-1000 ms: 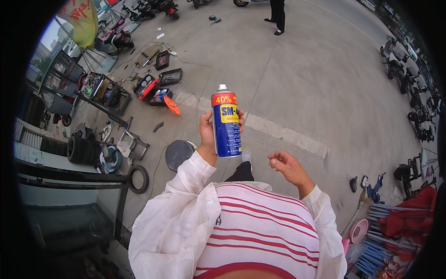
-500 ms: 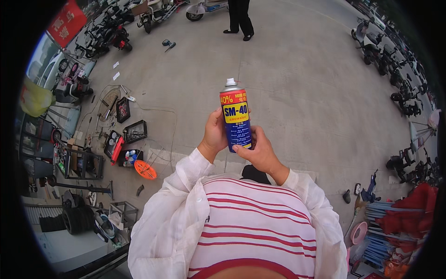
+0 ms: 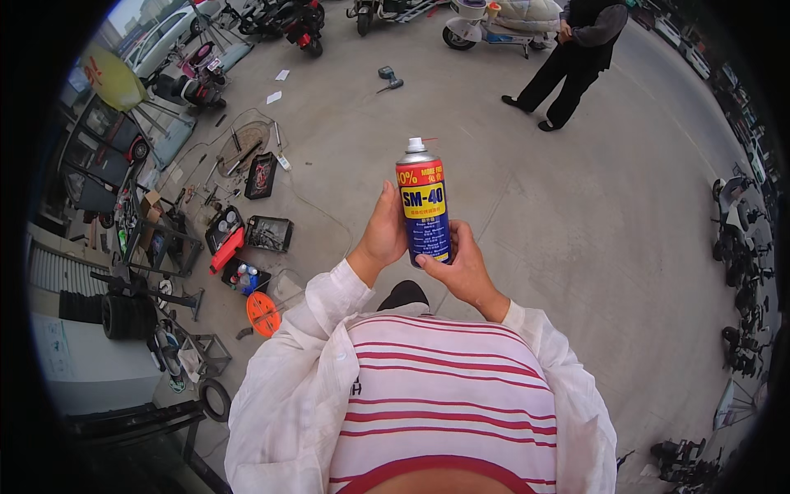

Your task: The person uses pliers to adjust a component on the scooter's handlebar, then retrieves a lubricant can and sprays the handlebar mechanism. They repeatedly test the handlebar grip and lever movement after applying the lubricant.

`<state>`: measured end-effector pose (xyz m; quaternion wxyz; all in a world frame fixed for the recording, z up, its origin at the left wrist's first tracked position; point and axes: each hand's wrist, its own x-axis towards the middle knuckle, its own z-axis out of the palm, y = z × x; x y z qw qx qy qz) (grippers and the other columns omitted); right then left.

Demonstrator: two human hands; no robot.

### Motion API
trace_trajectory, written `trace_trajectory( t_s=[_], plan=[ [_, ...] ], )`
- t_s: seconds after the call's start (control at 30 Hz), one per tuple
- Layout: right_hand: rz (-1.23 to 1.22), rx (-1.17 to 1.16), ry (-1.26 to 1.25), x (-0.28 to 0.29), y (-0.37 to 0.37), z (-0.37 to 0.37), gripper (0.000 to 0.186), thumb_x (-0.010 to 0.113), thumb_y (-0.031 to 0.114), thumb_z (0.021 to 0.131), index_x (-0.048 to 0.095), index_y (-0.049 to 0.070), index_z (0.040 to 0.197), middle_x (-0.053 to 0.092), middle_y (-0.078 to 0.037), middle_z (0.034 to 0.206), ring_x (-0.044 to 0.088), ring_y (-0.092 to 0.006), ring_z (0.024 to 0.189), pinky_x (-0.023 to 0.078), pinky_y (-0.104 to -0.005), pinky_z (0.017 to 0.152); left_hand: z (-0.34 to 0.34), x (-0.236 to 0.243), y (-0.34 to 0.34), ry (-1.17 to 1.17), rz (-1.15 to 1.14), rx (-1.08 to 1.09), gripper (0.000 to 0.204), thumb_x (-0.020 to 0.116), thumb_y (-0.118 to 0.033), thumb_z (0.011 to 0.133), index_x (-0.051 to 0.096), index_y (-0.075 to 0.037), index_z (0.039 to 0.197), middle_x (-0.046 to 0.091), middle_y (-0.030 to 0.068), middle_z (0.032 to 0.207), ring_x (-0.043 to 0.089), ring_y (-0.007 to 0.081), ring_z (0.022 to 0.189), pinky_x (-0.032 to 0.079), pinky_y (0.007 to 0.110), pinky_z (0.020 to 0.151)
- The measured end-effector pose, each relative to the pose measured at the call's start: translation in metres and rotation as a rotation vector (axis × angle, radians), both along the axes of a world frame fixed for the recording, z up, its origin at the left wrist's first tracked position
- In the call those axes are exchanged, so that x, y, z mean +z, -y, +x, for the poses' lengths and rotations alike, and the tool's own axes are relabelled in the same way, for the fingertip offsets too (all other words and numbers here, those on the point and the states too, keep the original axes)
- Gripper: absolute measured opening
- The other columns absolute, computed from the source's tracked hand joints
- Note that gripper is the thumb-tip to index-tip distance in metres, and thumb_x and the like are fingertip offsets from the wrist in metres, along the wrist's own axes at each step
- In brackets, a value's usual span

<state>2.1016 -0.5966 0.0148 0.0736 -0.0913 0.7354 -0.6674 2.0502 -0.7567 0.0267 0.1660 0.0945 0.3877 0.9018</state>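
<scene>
Hands meet around a blue spray can (image 3: 424, 206) held upright in front of the chest, above the concrete ground (image 3: 592, 214). The left hand (image 3: 383, 235) wraps its fingers around the can's left side, thumb pointing up along the label. The right hand (image 3: 461, 267) grips the lower right part, fingertips pressed to the can's bottom front. A white nozzle (image 3: 415, 145) tops the can. Farther off to the left lie toolboxes (image 3: 267, 233) and an orange disc (image 3: 263, 314); another person (image 3: 576, 58) stands ahead.
</scene>
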Motion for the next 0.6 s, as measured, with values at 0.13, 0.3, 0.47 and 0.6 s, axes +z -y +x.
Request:
trace_trajectory(
  t_s=[0.13,0.3,0.47,0.6],
  plan=[
    [0.0,0.058,-0.023,-0.007,-0.007,-0.141,0.069,0.079,0.026,0.074,0.035,-0.003,0.118,0.056,-0.018,0.105,0.06,-0.0205,0.093,0.051,-0.0326,0.081,-0.132,-0.013,-0.005,-0.006,0.022,0.033,0.076,0.015,-0.064,0.096,0.041,-0.003,0.134,0.057,0.018,0.121,0.059,0.0284,0.11,0.048,0.044,0.096],
    [-0.061,0.026,0.058,-0.005,-0.035,-0.303,0.066,0.077,0.023,0.077,0.035,-0.004,0.12,0.055,-0.017,0.106,0.06,-0.0201,0.096,0.051,-0.0323,0.083,-0.305,-0.014,-0.034,0.038,0.011,-0.047,0.076,0.013,-0.064,0.096,0.041,-0.003,0.133,0.057,0.0162,0.122,0.058,0.0269,0.11,0.047,0.042,0.096],
    [-0.12,-0.082,0.12,-0.004,-0.08,-0.442,0.066,0.077,0.023,0.078,0.035,-0.005,0.122,0.055,-0.018,0.109,0.059,-0.0201,0.099,0.051,-0.0323,0.086,-0.463,-0.014,-0.083,-0.012,0.022,-0.199,0.074,0.019,-0.064,0.095,0.042,-0.005,0.133,0.057,0.0133,0.121,0.058,0.0247,0.111,0.047,0.041,0.096],
    [-0.091,-0.151,0.146,-0.008,-0.125,-0.541,0.066,0.076,0.023,0.078,0.035,-0.005,0.123,0.055,-0.018,0.111,0.059,-0.0199,0.1,0.05,-0.0323,0.086,-0.574,-0.021,-0.133,0.014,0.001,-0.3,0.069,0.025,-0.062,0.096,0.042,-0.006,0.132,0.057,0.011,0.12,0.057,0.0224,0.111,0.047,0.04,0.096]
  ],
)
